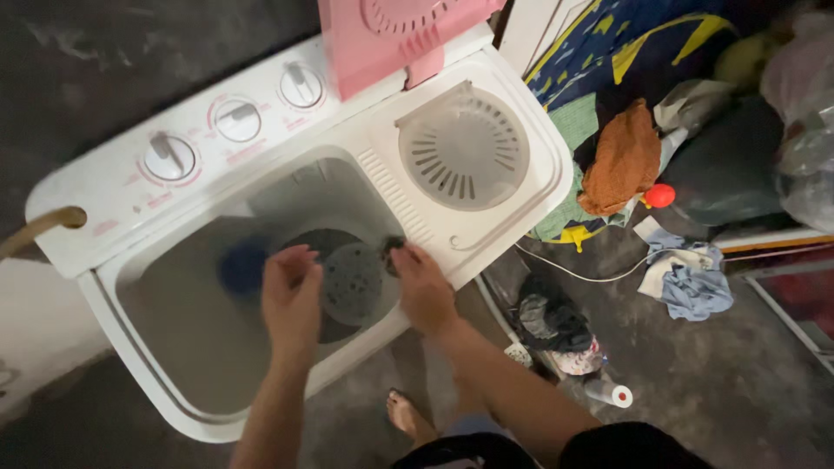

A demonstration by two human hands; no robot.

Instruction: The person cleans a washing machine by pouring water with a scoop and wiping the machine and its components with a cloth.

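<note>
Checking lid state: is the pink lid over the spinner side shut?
No. The pink lid stands raised at the back, leaving the round slotted spinner cover in full view.

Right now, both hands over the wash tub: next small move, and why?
Probably lower the right hand a little into the wash tub: its fingertips pinch a small dark item at the tub's inner wall, above the water, while the left hand hovers, apparently empty.

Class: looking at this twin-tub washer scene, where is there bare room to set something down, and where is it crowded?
Free: the washer's white top between the round spin-tub cover and the wash tub; bare floor lower right. Crowded: the clothes pile right of the washer.
</note>
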